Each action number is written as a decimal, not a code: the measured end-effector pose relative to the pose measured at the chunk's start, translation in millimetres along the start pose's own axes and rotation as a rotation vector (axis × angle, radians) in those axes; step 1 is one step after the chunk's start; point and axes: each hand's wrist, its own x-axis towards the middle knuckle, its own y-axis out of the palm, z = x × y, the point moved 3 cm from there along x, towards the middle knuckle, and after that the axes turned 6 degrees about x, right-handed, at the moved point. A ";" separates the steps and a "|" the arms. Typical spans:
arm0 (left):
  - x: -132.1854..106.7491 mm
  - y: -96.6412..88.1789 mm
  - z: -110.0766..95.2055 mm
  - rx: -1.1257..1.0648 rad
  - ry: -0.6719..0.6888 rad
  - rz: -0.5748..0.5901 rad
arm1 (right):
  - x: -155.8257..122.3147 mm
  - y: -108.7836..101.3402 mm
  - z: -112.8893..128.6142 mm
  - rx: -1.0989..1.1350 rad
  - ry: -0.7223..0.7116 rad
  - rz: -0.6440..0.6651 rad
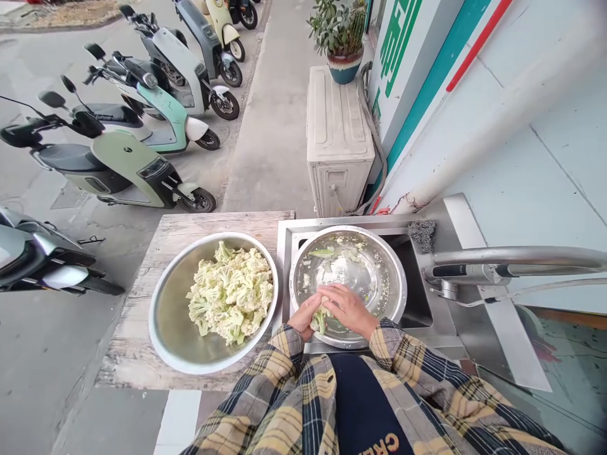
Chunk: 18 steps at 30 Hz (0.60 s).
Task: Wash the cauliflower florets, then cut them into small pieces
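Observation:
Over the near rim of a metal basin of water (397,265), my left hand (305,314) and my right hand (349,308) are cupped together. Between them, cauliflower florets (320,320) show below the fingers, held by both hands; how many lie there is hidden. Small crumbs and a green leaf bit (322,252) float in the water. To the left, a wide steel bowl (173,322) holds a heap of cut cauliflower (232,291).
The basin sits in a steel sink (420,309) with a faucet (474,272) reaching in from the right. A dark scouring pad (422,236) lies behind it. The bowl stands on a wooden board (137,328). Beyond are an air-conditioner unit (339,120) and parked scooters (128,161).

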 end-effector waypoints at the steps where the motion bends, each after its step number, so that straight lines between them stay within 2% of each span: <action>1: 1.0 1.3 1.1 0.002 -0.008 0.006 | -0.1 2.1 -0.7 0.013 -0.022 0.043; 3: 0.8 0.6 2.3 0.008 -0.017 0.036 | 3.5 3.3 -7.3 0.086 -0.022 0.151; 5: -2.6 -3.1 1.7 0.022 -0.002 0.078 | 12.9 1.1 -19.0 0.192 0.045 0.218; 6: -5.2 -5.5 1.1 0.032 0.006 0.096 | 20.1 -0.2 -25.9 0.227 0.097 0.207; 9: -13.8 -12.1 0.0 0.049 0.022 0.106 | 49.1 4.3 -44.2 0.211 0.249 0.065; 13: -21.8 -16.2 -0.2 0.023 0.045 0.067 | 86.7 36.1 -54.8 0.190 0.339 -0.022; 16: -25.2 -18.4 -0.7 -0.007 0.065 0.043 | 95.8 50.4 -59.4 0.242 0.372 -0.034; 18: -26.5 -21.0 -1.1 -0.025 0.083 0.035 | 90.2 45.3 -62.6 0.304 0.386 -0.022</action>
